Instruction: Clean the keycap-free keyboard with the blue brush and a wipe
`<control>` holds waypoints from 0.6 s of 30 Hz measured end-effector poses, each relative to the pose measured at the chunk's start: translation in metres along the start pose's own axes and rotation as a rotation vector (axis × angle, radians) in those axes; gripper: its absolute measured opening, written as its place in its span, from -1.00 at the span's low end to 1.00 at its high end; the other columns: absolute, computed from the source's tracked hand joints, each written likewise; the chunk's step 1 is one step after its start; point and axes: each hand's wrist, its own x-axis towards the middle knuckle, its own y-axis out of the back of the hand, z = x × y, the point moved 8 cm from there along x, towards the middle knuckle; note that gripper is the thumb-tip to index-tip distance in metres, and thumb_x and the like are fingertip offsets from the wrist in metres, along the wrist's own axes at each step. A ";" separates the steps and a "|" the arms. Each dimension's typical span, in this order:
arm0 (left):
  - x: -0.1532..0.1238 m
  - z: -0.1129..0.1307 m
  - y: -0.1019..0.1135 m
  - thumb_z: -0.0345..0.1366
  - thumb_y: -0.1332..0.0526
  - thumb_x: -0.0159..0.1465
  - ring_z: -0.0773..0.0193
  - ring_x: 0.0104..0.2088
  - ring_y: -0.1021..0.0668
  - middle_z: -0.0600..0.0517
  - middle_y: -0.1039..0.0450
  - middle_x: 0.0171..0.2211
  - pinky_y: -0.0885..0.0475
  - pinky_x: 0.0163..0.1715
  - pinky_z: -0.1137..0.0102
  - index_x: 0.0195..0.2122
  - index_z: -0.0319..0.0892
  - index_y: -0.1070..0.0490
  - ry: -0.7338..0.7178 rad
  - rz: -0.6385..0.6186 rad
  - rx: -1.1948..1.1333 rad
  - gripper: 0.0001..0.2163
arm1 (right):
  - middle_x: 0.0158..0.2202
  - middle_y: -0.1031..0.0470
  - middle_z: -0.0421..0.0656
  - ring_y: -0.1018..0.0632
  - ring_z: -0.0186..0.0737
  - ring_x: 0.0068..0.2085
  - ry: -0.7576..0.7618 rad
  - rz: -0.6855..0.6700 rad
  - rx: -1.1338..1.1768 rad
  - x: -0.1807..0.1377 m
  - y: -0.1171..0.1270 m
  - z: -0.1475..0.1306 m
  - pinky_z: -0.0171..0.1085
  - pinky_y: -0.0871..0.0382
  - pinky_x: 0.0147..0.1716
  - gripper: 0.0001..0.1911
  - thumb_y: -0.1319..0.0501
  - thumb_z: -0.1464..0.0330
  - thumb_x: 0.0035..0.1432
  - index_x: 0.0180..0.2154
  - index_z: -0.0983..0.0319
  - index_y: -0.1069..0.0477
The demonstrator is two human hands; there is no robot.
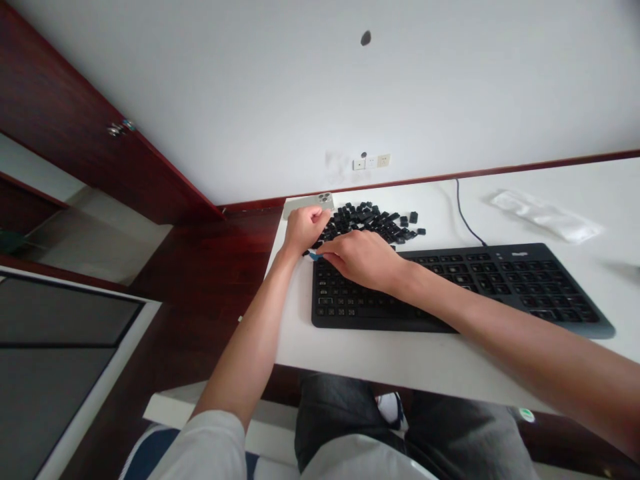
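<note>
A black keyboard [425, 323] lies on the white table with most of its keycaps off. Behind it is a heap of loose black keycaps [367, 217]. My right hand [363, 257] reaches over the keyboard's left end, thumb and finger pinched at a small blue and white item [315, 255] whose kind is unclear. Just left of it, my left hand [306, 227] is closed with curled fingers by the heap's left edge. Whatever it may hold is hidden. A pale phone [320, 199] lies behind my left hand.
The white table [400, 353] meets the wall at the back, under several sockets [371, 163]. A cable [464, 217] runs from the keyboard to the rear. At the right back lies a white plastic packet [547, 215]. The table's left edge drops to a dark red floor.
</note>
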 end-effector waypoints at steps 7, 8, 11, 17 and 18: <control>0.000 -0.005 0.002 -0.09 -0.19 0.41 0.34 -0.51 -0.09 0.15 0.09 -0.60 0.04 -0.41 0.29 -0.55 -0.10 0.05 0.011 0.013 0.012 -0.51 | -0.03 -0.74 -0.04 -0.73 0.02 -0.06 -0.011 -0.035 -0.035 0.000 -0.002 -0.001 -0.18 -0.45 -0.15 -0.60 -0.09 0.31 0.55 0.15 0.04 -0.67; 0.001 -0.005 0.003 -0.09 -0.19 0.41 0.34 -0.51 -0.09 0.15 0.09 -0.60 0.04 -0.41 0.29 -0.56 -0.10 0.06 0.014 0.014 0.010 -0.51 | -0.04 -0.75 -0.04 -0.73 0.04 -0.06 -0.020 -0.036 -0.050 0.000 0.002 0.001 -0.17 -0.45 -0.16 -0.60 -0.09 0.31 0.55 0.13 0.04 -0.68; 0.001 -0.006 0.005 -0.10 -0.19 0.40 0.34 -0.51 -0.09 0.15 0.12 -0.59 0.04 -0.41 0.29 -0.56 -0.10 0.07 0.021 0.024 0.001 -0.51 | -0.07 -0.75 -0.03 -0.73 0.11 -0.07 -0.069 -0.115 -0.138 -0.006 0.018 0.014 -0.14 -0.43 -0.19 -0.62 -0.14 0.36 0.47 0.04 0.03 -0.73; 0.002 -0.004 0.005 -0.12 -0.19 0.37 0.35 -0.51 -0.08 0.15 0.12 -0.59 0.03 -0.41 0.30 -0.56 -0.11 0.07 0.037 0.023 0.010 -0.52 | -0.19 -0.74 0.06 -0.71 0.09 -0.19 -0.268 -0.256 -0.348 -0.027 0.056 0.050 -0.15 -0.34 -0.30 -0.68 -0.20 0.51 0.29 -0.15 0.19 -0.74; 0.001 -0.004 0.003 -0.11 -0.18 0.37 0.35 -0.51 -0.08 0.15 0.12 -0.59 0.03 -0.41 0.30 -0.56 -0.11 0.07 0.034 0.015 0.009 -0.52 | -0.20 -0.74 0.08 -0.71 0.07 -0.21 -0.282 -0.274 -0.357 -0.029 0.058 0.052 -0.15 -0.32 -0.31 -0.68 -0.20 0.53 0.28 -0.17 0.21 -0.74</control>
